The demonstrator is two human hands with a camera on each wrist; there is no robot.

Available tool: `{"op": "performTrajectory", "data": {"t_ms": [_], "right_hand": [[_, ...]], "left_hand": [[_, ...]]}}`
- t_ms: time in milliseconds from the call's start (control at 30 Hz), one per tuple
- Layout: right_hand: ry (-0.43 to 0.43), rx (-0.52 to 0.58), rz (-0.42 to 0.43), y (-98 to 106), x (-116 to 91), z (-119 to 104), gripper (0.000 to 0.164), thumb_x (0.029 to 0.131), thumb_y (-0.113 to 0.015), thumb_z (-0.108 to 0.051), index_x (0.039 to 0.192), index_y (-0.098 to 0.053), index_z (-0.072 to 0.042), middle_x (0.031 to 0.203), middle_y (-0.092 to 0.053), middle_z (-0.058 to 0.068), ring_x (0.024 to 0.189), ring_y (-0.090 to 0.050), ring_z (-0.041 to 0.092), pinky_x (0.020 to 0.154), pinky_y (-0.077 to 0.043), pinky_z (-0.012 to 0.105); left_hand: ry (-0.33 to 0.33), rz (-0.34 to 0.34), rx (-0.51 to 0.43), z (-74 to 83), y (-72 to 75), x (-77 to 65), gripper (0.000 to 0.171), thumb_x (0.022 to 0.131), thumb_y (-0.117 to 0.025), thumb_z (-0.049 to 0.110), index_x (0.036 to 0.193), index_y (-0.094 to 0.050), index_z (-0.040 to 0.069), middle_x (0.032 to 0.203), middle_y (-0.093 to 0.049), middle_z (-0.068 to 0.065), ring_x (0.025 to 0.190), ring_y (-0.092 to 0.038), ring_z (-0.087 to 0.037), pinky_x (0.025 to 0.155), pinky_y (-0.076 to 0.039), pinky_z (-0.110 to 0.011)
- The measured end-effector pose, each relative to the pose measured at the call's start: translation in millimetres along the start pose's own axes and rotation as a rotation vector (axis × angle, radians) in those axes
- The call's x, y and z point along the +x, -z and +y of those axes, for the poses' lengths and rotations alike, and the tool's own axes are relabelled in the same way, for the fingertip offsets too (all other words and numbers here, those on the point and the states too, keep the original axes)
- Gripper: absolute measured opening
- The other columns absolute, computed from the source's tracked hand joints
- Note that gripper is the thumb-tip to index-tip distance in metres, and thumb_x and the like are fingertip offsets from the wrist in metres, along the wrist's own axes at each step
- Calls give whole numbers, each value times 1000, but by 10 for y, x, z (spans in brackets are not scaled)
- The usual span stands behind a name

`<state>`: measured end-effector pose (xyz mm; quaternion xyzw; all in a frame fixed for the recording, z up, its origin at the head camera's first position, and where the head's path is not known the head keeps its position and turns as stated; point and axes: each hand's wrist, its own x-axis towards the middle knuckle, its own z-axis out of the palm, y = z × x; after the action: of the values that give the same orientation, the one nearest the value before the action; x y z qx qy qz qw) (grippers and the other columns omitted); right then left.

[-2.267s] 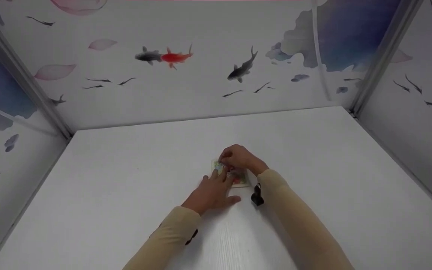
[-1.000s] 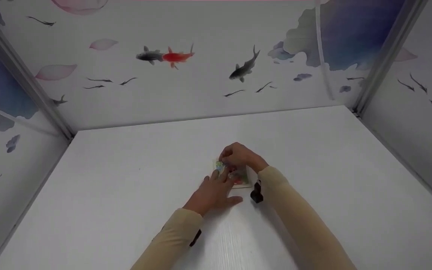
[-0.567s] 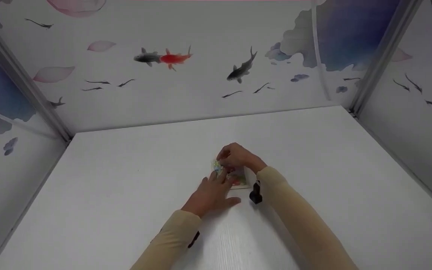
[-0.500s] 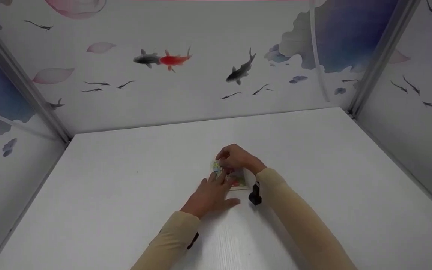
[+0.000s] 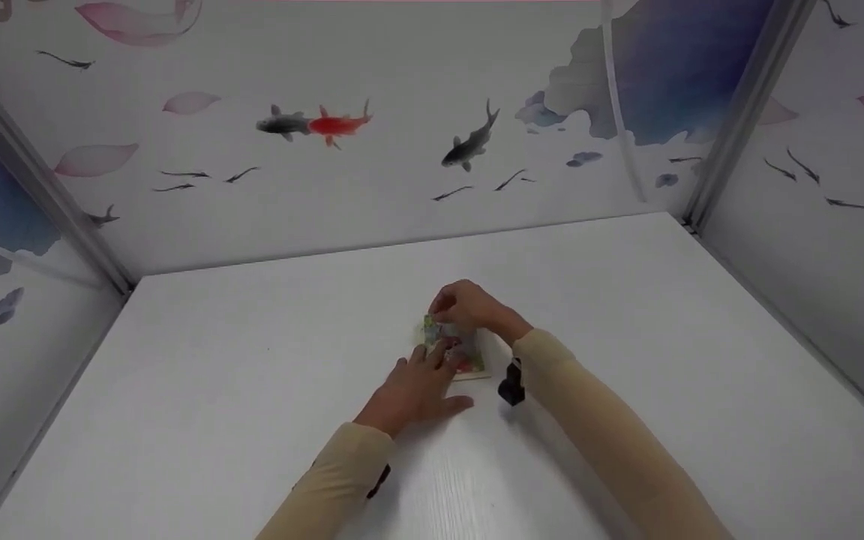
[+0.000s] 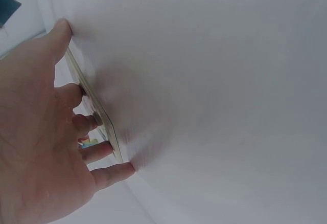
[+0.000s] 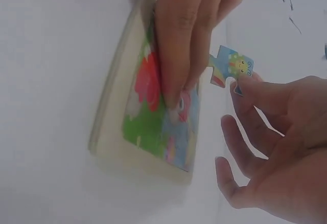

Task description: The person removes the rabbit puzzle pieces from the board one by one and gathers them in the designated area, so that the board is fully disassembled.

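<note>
A small jigsaw puzzle board [image 5: 473,376] with a pale rim lies on the white table, its picture partly hidden under the hands. Several fingers of my left hand [image 5: 408,390] are spread over it, pressing on the picture, while the thumb rests on the table in front. In the right wrist view, thumb and index finger of my right hand [image 7: 286,116] pinch a jigsaw puzzle piece [image 7: 227,65], blue with a smiling yellow figure. That piece is raised off the board at its far left corner. The other right fingers are loosely bent.
The white table [image 5: 252,420] is bounded by a back wall [image 5: 402,202] and side walls printed with fish and petals. A black device [image 5: 511,384] sits at the right wrist, close to the board's right side.
My right hand has risen slightly away from the board with the jigsaw puzzle piece. The left hand stays on the board. The head view has shifted a little.
</note>
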<state>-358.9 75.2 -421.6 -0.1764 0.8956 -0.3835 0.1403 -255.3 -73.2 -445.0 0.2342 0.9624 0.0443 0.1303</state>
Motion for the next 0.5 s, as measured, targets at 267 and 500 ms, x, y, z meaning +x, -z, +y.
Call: {"op": "performTrajectory", "data": {"t_ms": [267, 500], "right_hand": [[57, -33, 47, 371, -158, 133, 21, 100, -62, -13, 113, -71, 0, 114, -71, 18, 106, -66, 30, 95, -53, 43], [-36, -69, 67, 686, -271, 324, 21, 100, -62, -15, 115, -72, -4, 115, -71, 16, 100, -63, 24, 95, -53, 42]], "left_hand": [[51, -15, -44, 9, 11, -1, 78, 95, -52, 64, 159, -31, 24, 169, -22, -4, 154, -24, -38, 120, -29, -57], [56, -21, -66, 42, 39, 0, 78, 95, -54, 63, 159, -29, 26, 169, -21, -3, 154, -22, -38, 121, -28, -56]]}}
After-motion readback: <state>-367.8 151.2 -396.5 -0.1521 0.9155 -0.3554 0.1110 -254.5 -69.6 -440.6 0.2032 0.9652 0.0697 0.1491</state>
